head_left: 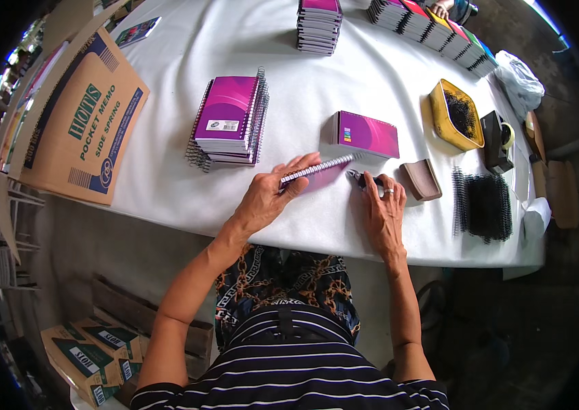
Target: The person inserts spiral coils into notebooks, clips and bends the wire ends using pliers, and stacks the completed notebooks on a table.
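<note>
My left hand (265, 198) is closed on a purple notebook (320, 179), which is slightly blurred and tilted with its wire coil edge uppermost. Close to the coil's far end, my right hand (386, 215) grips small black-handled pliers (358, 179), mostly covered by the fingers. Just beyond the hands lies a small stack of purple notebooks (368, 133). A taller stack of purple spiral notebooks (226, 113) stands to the left, with coils sticking out along its sides. Beside my right hand is a brown curved block (421, 180).
A yellow tub (438, 113) holds black coil pieces. Loose black coils (484, 208) lie at the right, near a black tape dispenser (496, 143). More notebooks (319, 31) are stacked farther back. A large carton (84, 123) stands left; another person's hand (442, 7) shows at the far side.
</note>
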The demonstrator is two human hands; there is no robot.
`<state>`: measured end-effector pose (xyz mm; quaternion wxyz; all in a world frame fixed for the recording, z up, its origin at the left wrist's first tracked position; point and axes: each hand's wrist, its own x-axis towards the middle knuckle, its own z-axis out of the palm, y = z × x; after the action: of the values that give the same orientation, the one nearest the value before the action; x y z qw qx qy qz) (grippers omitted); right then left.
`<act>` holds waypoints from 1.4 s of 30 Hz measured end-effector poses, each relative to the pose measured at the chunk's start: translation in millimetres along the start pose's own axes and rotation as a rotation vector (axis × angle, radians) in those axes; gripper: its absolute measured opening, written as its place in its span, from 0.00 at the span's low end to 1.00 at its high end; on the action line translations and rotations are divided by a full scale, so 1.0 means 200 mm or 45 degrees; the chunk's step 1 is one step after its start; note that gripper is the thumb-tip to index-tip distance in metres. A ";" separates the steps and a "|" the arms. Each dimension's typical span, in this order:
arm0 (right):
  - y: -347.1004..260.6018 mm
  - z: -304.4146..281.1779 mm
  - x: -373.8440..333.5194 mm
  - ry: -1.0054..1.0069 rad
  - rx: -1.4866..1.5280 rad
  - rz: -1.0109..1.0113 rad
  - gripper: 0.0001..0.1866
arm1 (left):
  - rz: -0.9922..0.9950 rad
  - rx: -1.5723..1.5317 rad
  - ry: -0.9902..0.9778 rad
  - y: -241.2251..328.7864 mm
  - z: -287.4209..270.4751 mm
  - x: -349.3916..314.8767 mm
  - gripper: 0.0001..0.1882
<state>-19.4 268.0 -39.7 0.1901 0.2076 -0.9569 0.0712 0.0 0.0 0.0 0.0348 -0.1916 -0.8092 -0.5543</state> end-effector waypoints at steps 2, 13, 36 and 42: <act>-0.01 -0.03 0.01 0.107 0.067 0.047 0.28 | 0.000 0.208 0.130 0.07 0.01 0.01 0.29; -0.41 -0.36 0.05 0.144 0.672 -0.197 0.27 | 0.167 1.007 0.336 0.14 0.05 -0.03 0.29; -0.22 -0.51 0.21 -0.610 1.655 0.124 0.16 | 0.445 1.299 0.517 0.34 -0.10 0.03 0.29; -0.03 -0.19 0.12 -0.225 0.465 -0.019 0.18 | 0.381 1.430 0.622 0.27 -0.45 0.23 0.30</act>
<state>-24.7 262.7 5.9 0.0651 0.2510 -0.9395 0.2238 -38.1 -52.8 94.9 0.3912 -0.1232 -0.9099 -0.0616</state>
